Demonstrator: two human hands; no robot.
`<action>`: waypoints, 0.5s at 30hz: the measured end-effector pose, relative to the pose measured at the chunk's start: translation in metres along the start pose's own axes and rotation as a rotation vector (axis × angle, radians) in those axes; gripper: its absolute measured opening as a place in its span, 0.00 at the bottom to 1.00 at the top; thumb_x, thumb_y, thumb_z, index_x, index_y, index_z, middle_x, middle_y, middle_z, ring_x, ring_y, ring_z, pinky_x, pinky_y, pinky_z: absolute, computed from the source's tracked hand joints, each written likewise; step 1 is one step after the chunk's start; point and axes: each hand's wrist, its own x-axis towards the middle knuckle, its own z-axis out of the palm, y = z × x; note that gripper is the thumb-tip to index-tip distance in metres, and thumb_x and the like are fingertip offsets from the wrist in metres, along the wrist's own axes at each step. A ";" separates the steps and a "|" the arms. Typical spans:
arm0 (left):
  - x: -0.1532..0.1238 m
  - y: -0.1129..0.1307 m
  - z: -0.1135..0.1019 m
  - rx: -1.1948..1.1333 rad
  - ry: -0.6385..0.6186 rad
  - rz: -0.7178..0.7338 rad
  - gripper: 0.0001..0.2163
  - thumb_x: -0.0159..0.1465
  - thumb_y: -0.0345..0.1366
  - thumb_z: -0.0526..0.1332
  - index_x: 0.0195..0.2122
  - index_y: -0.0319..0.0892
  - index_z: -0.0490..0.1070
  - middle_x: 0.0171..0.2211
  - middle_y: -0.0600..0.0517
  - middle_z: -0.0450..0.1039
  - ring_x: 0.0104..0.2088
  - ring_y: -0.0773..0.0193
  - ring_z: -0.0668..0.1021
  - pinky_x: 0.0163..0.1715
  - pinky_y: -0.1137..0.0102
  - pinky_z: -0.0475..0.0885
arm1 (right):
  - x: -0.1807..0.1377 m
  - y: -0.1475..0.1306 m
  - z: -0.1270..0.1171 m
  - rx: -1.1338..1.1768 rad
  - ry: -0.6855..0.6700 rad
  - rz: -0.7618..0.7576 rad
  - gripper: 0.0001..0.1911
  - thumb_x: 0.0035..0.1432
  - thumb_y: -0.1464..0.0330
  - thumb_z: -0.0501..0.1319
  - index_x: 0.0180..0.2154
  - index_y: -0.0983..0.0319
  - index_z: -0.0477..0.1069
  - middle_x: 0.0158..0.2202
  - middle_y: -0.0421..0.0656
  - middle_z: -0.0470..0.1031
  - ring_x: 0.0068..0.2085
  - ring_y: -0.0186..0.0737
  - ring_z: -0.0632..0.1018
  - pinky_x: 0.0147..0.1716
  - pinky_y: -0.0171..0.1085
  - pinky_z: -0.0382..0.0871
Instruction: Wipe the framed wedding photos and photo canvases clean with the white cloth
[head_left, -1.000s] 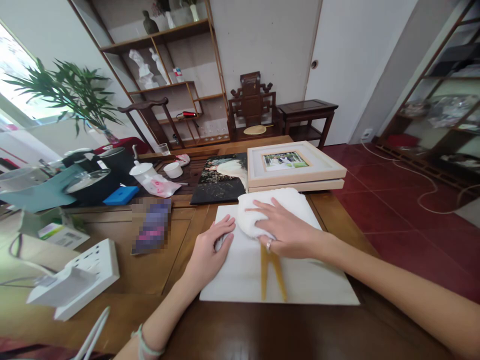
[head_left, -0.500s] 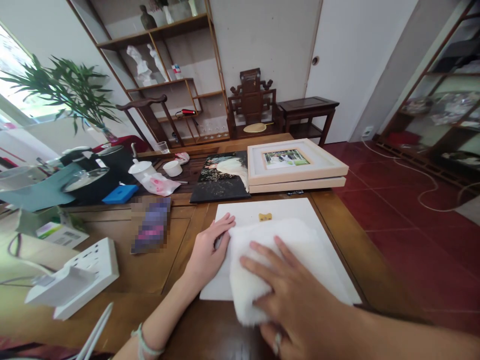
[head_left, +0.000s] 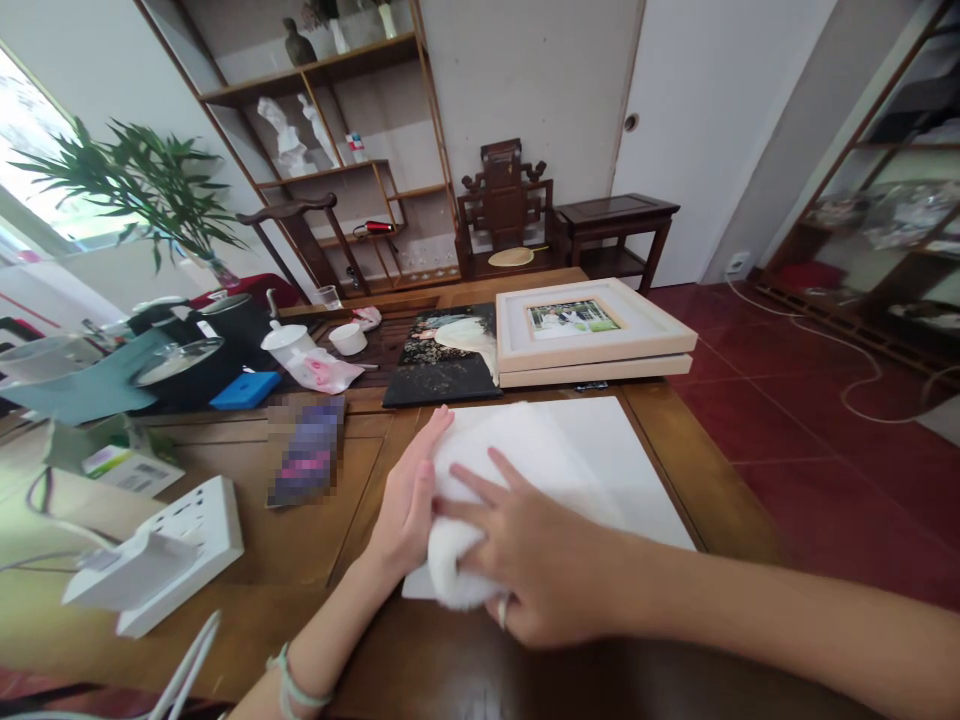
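Observation:
A white board (head_left: pixel 622 460) lies flat on the wooden table in front of me. On its left part rests a fluffy white cloth (head_left: pixel 517 440), bunched toward me. My right hand (head_left: pixel 525 550) presses the cloth down and grips its near end, fingers spread over it. A ring shows on one finger. My left hand (head_left: pixel 409 495) stands on its side along the board's left edge, fingers stretched out and holding nothing. It is close beside the cloth; I cannot tell whether they touch.
Behind the board lie a dark picture panel (head_left: pixel 442 365) and two stacked pale wooden frames (head_left: pixel 592 350). A white power strip (head_left: pixel 187 550), a blurred purple packet (head_left: pixel 311 455), a blue block (head_left: pixel 245 390) and a white teapot (head_left: pixel 289 340) are to the left.
My right hand has slid the cloth to the left and slightly away from me. The small gold-coloured piece on the board is now covered. My left hand has turned onto its side.

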 end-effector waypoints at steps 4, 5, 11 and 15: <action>0.001 0.002 0.000 0.027 0.008 -0.074 0.22 0.70 0.42 0.40 0.56 0.40 0.64 0.57 0.47 0.66 0.58 0.59 0.67 0.58 0.60 0.59 | -0.021 -0.024 -0.003 -0.030 -0.077 -0.101 0.08 0.57 0.66 0.57 0.33 0.60 0.74 0.54 0.51 0.70 0.58 0.63 0.65 0.52 0.64 0.55; 0.002 0.003 0.001 0.042 -0.002 -0.086 0.21 0.70 0.41 0.41 0.53 0.40 0.68 0.55 0.47 0.69 0.56 0.59 0.69 0.57 0.61 0.61 | -0.026 -0.026 -0.005 -0.040 -0.087 -0.095 0.09 0.58 0.67 0.56 0.32 0.60 0.74 0.53 0.51 0.71 0.57 0.62 0.66 0.52 0.63 0.57; 0.005 0.007 0.005 0.079 -0.060 -0.123 0.15 0.66 0.38 0.51 0.38 0.40 0.77 0.44 0.47 0.77 0.50 0.57 0.76 0.54 0.61 0.66 | -0.029 0.006 -0.017 -0.043 -0.020 0.308 0.11 0.54 0.67 0.55 0.37 0.64 0.72 0.48 0.56 0.73 0.53 0.54 0.70 0.54 0.52 0.57; 0.007 0.008 0.005 0.089 -0.052 -0.118 0.15 0.65 0.37 0.52 0.34 0.39 0.77 0.42 0.46 0.78 0.48 0.57 0.76 0.53 0.64 0.66 | 0.000 0.040 -0.022 -0.119 0.032 0.466 0.13 0.55 0.69 0.50 0.39 0.64 0.69 0.41 0.54 0.75 0.44 0.53 0.74 0.44 0.48 0.64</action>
